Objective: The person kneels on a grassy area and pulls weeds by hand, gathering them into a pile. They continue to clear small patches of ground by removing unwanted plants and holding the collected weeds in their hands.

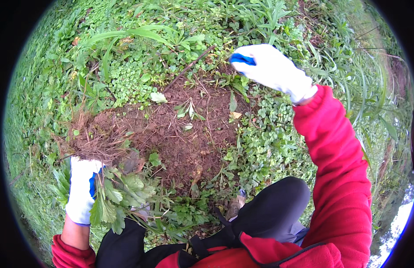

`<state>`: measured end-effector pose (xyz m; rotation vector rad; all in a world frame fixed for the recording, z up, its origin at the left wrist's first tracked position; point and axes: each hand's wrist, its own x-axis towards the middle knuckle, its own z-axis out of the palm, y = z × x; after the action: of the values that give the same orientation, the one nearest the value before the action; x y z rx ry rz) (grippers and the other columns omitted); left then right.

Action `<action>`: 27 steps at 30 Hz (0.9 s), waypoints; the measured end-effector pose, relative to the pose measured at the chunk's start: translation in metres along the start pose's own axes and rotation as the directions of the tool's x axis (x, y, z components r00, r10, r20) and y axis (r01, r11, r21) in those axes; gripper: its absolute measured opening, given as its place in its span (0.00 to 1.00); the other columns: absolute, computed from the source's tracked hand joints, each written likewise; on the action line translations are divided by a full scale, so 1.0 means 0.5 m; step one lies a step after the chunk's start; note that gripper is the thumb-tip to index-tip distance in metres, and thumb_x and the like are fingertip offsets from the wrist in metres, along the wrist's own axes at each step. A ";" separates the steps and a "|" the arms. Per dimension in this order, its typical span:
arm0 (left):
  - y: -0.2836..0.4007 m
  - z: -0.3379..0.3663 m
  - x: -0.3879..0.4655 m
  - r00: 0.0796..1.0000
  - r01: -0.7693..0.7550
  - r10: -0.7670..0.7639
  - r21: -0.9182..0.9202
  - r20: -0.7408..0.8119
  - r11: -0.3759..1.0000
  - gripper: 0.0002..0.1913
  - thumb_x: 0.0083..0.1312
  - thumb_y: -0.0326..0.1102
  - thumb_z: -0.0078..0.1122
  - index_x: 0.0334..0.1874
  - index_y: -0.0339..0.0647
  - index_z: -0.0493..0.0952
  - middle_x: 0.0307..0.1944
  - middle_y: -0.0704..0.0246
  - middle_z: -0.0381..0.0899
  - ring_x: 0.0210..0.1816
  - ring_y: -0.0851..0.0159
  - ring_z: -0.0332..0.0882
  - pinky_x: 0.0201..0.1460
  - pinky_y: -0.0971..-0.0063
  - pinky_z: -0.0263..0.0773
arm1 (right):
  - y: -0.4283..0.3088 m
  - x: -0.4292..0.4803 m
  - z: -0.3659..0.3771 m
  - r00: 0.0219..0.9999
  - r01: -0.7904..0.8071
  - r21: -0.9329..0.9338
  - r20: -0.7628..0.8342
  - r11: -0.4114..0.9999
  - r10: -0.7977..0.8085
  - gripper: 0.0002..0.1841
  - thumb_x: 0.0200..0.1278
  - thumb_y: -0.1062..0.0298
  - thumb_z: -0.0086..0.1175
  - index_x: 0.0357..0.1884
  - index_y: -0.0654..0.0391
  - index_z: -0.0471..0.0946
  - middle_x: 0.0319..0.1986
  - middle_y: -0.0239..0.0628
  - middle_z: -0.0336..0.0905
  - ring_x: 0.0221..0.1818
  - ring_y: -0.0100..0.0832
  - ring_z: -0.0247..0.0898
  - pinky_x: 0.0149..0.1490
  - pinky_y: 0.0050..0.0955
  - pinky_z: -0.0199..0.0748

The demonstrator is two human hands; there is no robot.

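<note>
My left hand [82, 194], in a white glove with a blue palm, grips an uprooted leafy plant [109, 197] by its stems. Its lobed green leaves hang toward my knee. A tangled root clump [96, 135] with brown soil points away from me. My right hand [269, 68] wears a matching glove and hovers at the upper right, over greenery by the edge of the bare soil [193, 147]. Its fingers are curled, and whether anything is between them is hidden. Loose leaves [191, 109] and root bits are scattered on the soil.
Low clover-like ground cover [133, 77] surrounds the soil patch. A thin brown stick [190, 68] slants across its far edge. Longer grass [361, 87] grows at the right. My bent knee [284, 197] and shoe [234, 207] are close to the near edge.
</note>
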<state>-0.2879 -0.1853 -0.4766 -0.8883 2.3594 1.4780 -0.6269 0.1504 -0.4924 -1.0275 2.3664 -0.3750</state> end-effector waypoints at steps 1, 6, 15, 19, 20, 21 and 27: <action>-0.001 0.004 0.000 0.999 -0.054 0.053 0.231 0.008 0.972 0.08 0.63 0.33 0.47 0.29 0.42 0.75 0.27 0.71 0.72 0.36 0.67 0.69 0.49 0.70 0.61 | 0.001 0.022 0.036 0.995 0.091 0.006 -0.034 0.996 -0.091 0.14 0.59 0.54 0.51 0.28 0.56 0.76 0.22 0.39 0.76 0.29 0.39 0.76 0.34 0.38 0.70; 0.001 0.010 -0.020 0.994 -0.109 0.105 0.309 0.030 0.945 0.06 0.63 0.32 0.47 0.30 0.41 0.73 0.26 0.71 0.72 0.34 0.68 0.69 0.46 0.72 0.62 | 0.009 0.085 0.229 0.992 0.080 -0.774 0.121 0.628 0.023 0.10 0.57 0.60 0.52 0.37 0.53 0.76 0.27 0.33 0.79 0.29 0.33 0.77 0.32 0.37 0.65; 0.000 0.016 -0.052 0.992 0.076 -0.088 -0.125 -0.094 0.989 0.02 0.61 0.30 0.49 0.30 0.43 0.69 0.24 0.72 0.70 0.31 0.69 0.70 0.42 0.73 0.64 | 0.043 0.123 0.268 0.965 0.131 -0.847 0.228 0.515 0.129 0.07 0.55 0.68 0.51 0.30 0.47 0.81 0.24 0.26 0.79 0.29 0.30 0.77 0.28 0.32 0.63; -0.003 0.006 -0.059 0.981 -0.185 0.181 0.569 0.065 0.801 0.06 0.59 0.32 0.49 0.24 0.45 0.71 0.24 0.68 0.70 0.31 0.63 0.69 0.45 0.68 0.60 | 0.039 0.134 0.272 0.965 0.241 -0.916 0.263 0.320 0.024 0.08 0.54 0.67 0.51 0.30 0.47 0.83 0.24 0.25 0.78 0.27 0.30 0.75 0.29 0.33 0.61; -0.004 0.006 -0.062 0.970 -0.227 0.232 0.596 0.071 0.770 0.06 0.59 0.32 0.49 0.23 0.45 0.71 0.24 0.68 0.70 0.31 0.62 0.69 0.46 0.68 0.60 | 0.038 0.136 0.276 0.964 0.225 -0.921 0.257 0.317 0.064 0.09 0.53 0.68 0.51 0.32 0.47 0.84 0.25 0.25 0.78 0.28 0.30 0.74 0.29 0.34 0.63; -0.006 0.009 -0.065 0.982 -0.180 0.183 0.553 0.050 0.814 0.06 0.59 0.32 0.49 0.24 0.45 0.72 0.24 0.68 0.70 0.31 0.62 0.69 0.45 0.68 0.60 | 0.036 0.141 0.280 0.951 0.216 -0.916 0.276 0.338 0.142 0.09 0.53 0.68 0.51 0.32 0.47 0.83 0.26 0.25 0.79 0.29 0.31 0.75 0.28 0.35 0.63; -0.011 0.017 -0.084 0.988 0.069 -0.070 -0.008 -0.135 0.998 0.06 0.59 0.32 0.49 0.24 0.44 0.73 0.22 0.67 0.71 0.30 0.62 0.68 0.43 0.67 0.60 | 0.010 0.160 0.298 0.909 0.237 -0.904 0.335 0.356 0.246 0.11 0.50 0.67 0.52 0.33 0.45 0.84 0.27 0.25 0.80 0.30 0.34 0.76 0.22 0.46 0.65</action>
<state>-0.2524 -0.1640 -0.4646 -1.0926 2.3933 1.4376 -0.5909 0.0885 -0.6456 -1.3531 2.0332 1.3217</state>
